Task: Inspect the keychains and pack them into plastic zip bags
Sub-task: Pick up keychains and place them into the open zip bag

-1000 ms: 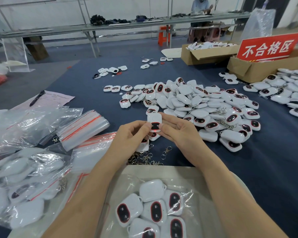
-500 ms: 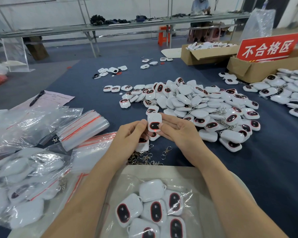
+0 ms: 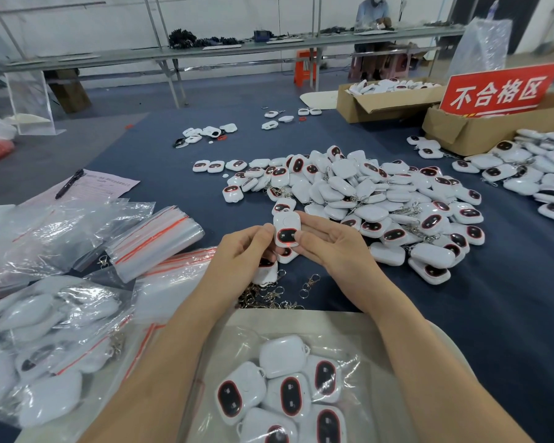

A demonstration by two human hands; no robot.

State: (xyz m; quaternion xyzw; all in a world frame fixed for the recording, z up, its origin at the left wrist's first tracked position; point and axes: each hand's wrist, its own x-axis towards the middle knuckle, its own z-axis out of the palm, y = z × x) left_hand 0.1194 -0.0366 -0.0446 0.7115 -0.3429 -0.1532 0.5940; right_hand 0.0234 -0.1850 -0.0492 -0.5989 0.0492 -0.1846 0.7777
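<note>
- Head view, centre: a white keychain (image 3: 287, 230) is held upright between both hands above the blue table cover (image 3: 509, 298). Its dark, red-rimmed oval window faces the camera.
- The left hand (image 3: 243, 251) pinches the keychain's left edge, with the thumb on the front and the fingers curled behind it.
- The right hand (image 3: 330, 247) clamps the right edge in the same way – thumb tip on the front face, fingers reaching up behind.
- Another white keychain (image 3: 264, 273) shows just below the left hand. I cannot tell whether that hand holds it or it lies on the cover.
- Loose metal key rings (image 3: 269, 295) lie in a tangle on the cover under the wrists.
- Just beyond the hands is a big pile of keychains (image 3: 381, 199), some window up and some back up. A second pile (image 3: 541, 174) lies at the far right.
- To the left of the hands lies a stack of empty zip bags (image 3: 154, 241) with red seal lines. Nearer the camera on that side are filled bags (image 3: 45, 346).
- Close to the body, between the forearms, an open plastic bag (image 3: 288, 394) holds several keychains.
- Farther left – a printed sheet (image 3: 103, 187) with a pen (image 3: 69, 183) on it.
- At the back right, a red sign (image 3: 499, 91) stands in a cardboard box (image 3: 480, 132).
</note>
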